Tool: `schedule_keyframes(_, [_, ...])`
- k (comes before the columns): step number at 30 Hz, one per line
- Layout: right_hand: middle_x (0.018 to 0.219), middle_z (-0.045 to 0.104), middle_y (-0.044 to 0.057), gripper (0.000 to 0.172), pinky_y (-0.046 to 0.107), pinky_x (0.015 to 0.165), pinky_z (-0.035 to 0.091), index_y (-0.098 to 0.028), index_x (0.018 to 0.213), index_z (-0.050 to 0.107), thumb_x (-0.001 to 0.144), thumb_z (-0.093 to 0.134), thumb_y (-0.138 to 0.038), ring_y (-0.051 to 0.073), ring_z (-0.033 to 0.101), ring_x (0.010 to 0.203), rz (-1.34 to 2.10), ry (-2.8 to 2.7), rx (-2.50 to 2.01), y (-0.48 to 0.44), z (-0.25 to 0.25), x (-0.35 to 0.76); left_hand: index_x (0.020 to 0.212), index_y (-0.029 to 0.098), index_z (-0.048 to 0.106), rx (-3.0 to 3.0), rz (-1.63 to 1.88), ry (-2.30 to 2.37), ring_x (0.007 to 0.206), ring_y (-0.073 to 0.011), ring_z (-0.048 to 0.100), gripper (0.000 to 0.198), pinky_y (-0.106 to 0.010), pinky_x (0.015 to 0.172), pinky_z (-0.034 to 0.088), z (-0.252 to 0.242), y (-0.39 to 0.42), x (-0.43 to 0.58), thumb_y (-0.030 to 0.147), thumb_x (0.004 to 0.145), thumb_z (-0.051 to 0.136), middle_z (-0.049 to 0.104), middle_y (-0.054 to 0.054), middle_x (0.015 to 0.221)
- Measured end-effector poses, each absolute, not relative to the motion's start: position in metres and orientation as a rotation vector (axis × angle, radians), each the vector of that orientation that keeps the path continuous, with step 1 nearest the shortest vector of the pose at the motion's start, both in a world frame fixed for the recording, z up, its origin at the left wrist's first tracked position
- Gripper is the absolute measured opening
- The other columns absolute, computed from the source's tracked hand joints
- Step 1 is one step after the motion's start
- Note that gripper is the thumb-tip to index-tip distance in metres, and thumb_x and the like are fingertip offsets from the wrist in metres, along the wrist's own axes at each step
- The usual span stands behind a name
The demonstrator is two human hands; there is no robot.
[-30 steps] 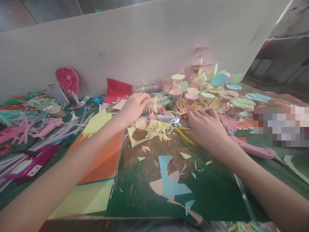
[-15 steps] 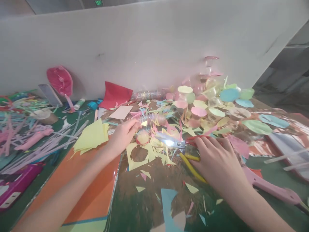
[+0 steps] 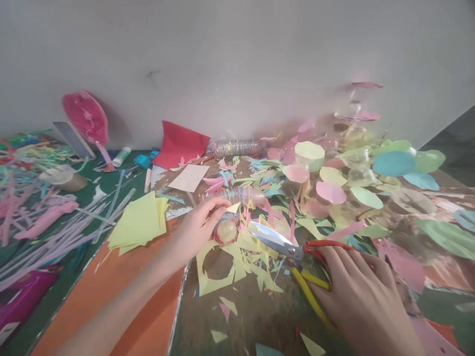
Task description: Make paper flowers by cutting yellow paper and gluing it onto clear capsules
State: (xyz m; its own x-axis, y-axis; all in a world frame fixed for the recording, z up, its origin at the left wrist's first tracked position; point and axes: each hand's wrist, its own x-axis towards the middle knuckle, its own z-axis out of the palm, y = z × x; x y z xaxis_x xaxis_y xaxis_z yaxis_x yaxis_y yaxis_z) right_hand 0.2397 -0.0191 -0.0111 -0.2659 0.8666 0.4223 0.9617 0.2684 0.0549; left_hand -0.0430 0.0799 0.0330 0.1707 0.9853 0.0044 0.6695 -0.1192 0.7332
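My left hand point(image 3: 196, 225) curls round a small round clear piece with a pink rim point(image 3: 226, 231), fingers closed on its left side. It rests among yellow paper offcuts point(image 3: 237, 259) on the mat. My right hand point(image 3: 359, 289) lies over the handles of scissors point(image 3: 293, 249) with one red and one yellow handle. Their shiny blades point left toward the round piece. The right fingers are partly bent on the handles.
A heap of pastel paper discs point(image 3: 356, 178) fills the right. A clear plastic bottle point(image 3: 237, 147) lies by the white board wall point(image 3: 237, 64). Yellow paper squares point(image 3: 139, 222) sit on an orange sheet point(image 3: 122, 306). Paper strips point(image 3: 48, 217) clutter the left.
The camera has moved closer and lower. My left hand came back from the pile and took the round piece. My right hand stays on the scissors.
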Motion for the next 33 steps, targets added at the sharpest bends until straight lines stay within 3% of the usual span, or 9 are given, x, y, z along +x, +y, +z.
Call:
schedule_keyframes(7, [0.089, 0.066, 0.012, 0.031, 0.043, 0.076, 0.038, -0.019, 0.104, 0.054, 0.095, 0.039, -0.045, 0.032, 0.059, 0.082, -0.515, -2.221, -1.718, -0.02, -0.022, 0.244, 0.106, 0.027, 0.062, 1.706, 0.735, 1.466, 0.081, -0.0147, 0.061, 0.025, -0.026, 0.068, 0.052, 0.03, 0.085, -0.049, 0.044, 0.089, 0.057, 0.059, -0.001, 0.095])
schedule_keyframes(12, [0.09, 0.064, 0.013, 0.032, 0.044, 0.078, 0.041, -0.018, 0.104, 0.053, 0.097, 0.033, -0.042, 0.032, 0.059, 0.085, -0.502, -2.201, -1.711, -0.021, -0.023, 0.239, 0.102, 0.026, 0.061, 1.67, 0.796, 1.385, 0.084, -0.0143, 0.062, 0.02, -0.025, 0.066, 0.055, 0.03, 0.077, -0.043, 0.04, 0.088, 0.059, 0.062, -0.002, 0.106])
schedule_keyframes(25, [0.109, 0.057, 0.011, 0.021, 0.042, 0.075, 0.047, -0.021, 0.11, 0.052, 0.095, 0.038, -0.027, 0.029, 0.052, 0.095, -0.199, -2.13, -1.593, -0.027, -0.008, 0.227, 0.099, 0.026, 0.062, 1.985, 0.82, 1.288, 0.095, -0.0156, 0.063, 0.014, -0.031, 0.084, 0.052, 0.041, 0.052, -0.029, 0.032, 0.094, 0.05, 0.065, 0.0, 0.103])
schedule_keyframes(33, [0.116, 0.056, 0.013, 0.021, 0.047, 0.083, 0.047, -0.021, 0.115, 0.051, 0.098, 0.04, -0.028, 0.03, 0.051, 0.105, -0.174, -2.21, -1.421, -0.032, -0.005, 0.213, 0.114, 0.025, 0.057, 2.421, 0.423, 1.538, 0.117, -0.027, 0.05, 0.029, -0.041, 0.095, 0.046, 0.029, 0.063, -0.051, 0.043, 0.091, 0.054, 0.057, -0.005, 0.119])
